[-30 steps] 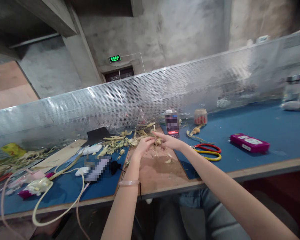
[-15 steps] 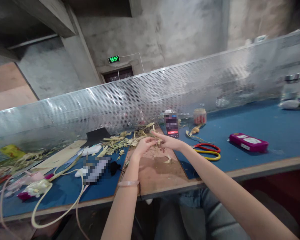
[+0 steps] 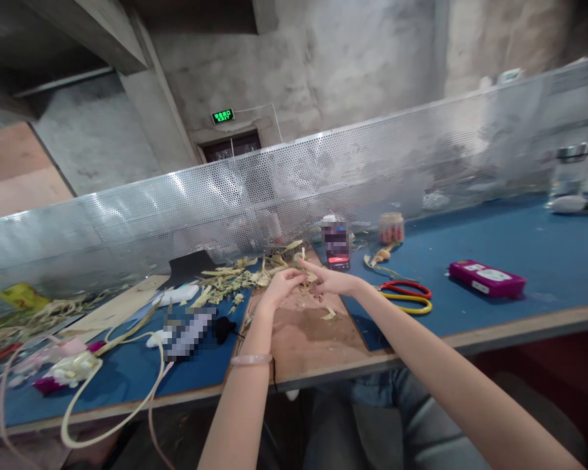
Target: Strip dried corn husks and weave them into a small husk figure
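Observation:
My left hand (image 3: 285,285) has its fingers bent and pinched together over the brown board. It wears a pale bangle at the wrist. My right hand (image 3: 333,281) meets it from the other side, index finger reaching forward and the other fingers curled. Between the fingertips is a thin, pale dried plant strip (image 3: 302,254); its lower part is hidden by the fingers. Several similar dried strips (image 3: 225,282) lie heaped beyond and left of my hands. A small dry scrap (image 3: 329,313) rests on the board (image 3: 313,352) below my right hand.
A phone (image 3: 336,245) stands behind my hands. To the right lie red-and-yellow-handled scissors (image 3: 406,297), a magenta case (image 3: 487,279) and a jar (image 3: 391,228). Leftward are a looped pale cord (image 3: 73,438), a white flower (image 3: 73,369) and a black sheet (image 3: 193,266). A perforated metal screen (image 3: 215,183) borders the table.
My fingers have shifted very slightly around the pale strip. The arms and the things on the table stay where they were.

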Available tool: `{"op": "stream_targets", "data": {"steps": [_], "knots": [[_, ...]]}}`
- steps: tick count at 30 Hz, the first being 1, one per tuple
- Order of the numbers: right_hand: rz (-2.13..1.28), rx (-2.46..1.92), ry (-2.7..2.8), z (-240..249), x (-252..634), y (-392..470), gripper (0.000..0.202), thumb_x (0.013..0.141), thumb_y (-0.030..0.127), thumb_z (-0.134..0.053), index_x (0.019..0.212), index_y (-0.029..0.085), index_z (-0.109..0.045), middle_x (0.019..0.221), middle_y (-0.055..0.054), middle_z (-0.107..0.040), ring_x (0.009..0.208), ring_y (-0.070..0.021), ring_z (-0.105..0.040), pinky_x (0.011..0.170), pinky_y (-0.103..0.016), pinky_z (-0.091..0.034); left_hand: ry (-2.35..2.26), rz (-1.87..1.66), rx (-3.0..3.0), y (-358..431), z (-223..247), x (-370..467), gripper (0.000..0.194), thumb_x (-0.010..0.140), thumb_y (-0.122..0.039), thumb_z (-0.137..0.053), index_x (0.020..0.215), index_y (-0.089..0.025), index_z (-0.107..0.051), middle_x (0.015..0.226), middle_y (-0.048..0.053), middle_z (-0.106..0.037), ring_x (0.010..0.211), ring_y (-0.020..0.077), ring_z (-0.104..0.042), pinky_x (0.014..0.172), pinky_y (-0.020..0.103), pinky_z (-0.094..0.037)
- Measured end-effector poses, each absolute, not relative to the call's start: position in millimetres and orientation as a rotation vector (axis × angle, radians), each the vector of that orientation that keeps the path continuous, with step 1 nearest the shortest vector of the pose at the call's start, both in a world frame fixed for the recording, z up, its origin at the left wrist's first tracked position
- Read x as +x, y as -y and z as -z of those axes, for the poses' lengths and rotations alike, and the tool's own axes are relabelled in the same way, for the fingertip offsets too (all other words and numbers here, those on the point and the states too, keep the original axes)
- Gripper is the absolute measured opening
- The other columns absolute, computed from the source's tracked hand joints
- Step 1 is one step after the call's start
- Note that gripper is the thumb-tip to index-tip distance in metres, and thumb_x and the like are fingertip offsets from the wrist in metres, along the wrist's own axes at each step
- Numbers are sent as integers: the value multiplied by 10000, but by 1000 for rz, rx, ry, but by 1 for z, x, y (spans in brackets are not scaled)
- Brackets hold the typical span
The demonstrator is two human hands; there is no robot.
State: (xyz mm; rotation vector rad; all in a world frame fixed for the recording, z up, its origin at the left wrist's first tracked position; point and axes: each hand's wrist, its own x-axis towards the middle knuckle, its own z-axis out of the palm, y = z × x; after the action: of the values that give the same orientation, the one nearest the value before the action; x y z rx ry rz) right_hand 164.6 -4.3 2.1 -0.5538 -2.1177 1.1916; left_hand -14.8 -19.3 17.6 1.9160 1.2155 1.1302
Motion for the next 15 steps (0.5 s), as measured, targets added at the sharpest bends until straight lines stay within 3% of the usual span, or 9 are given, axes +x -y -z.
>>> {"op": "stream_targets", "data": {"steps": [3,6,8,11,15], "knots": [[-1084,-574,2101,-1,161,2,847,699,112,-540,1399,283,-95,1259,-78,-459,733,-97,-540,685,-267,-474,-1227,-1176,1913,17,-17,-16,324,660,-407,-633,836,-138,-670,568,3,-594,555,120,-513,525,219,-363],[-741,-573,2068,-2,156,3,608,749,224,-553,1323,258,-354,1327,-82,-370,1006,-188,-501,841,-344,-426,-1251,-1239,1886,13,-16,-19,341,653,-420,-639,836,-134,-668,578,12,-604,558,122,-516,520,217,-365],[-419,-628,2014,-2,152,5,400,771,309,-557,1157,210,-541,1244,-100,-434,1109,-230,-428,934,-394,-344,-1257,-1278,1860,9,-15,-20,356,648,-429,-643,837,-128,-666,582,18,-608,551,121,-514,506,214,-361],[-67,-681,1950,-2,148,10,270,752,381,-585,921,173,-612,1036,-100,-523,1028,-238,-443,923,-412,-328,-1237,-1326,1810,4,-12,-23,374,653,-446,-637,851,-130,-660,617,22,-618,527,106,-505,462,198,-339],[167,-708,1953,-1,147,9,169,748,328,-595,787,164,-586,911,-84,-529,891,-214,-438,819,-357,-381,-1215,-1340,1698,0,-8,-24,403,657,-476,-623,898,-155,-645,724,29,-640,515,98,-530,402,176,-323]]}}
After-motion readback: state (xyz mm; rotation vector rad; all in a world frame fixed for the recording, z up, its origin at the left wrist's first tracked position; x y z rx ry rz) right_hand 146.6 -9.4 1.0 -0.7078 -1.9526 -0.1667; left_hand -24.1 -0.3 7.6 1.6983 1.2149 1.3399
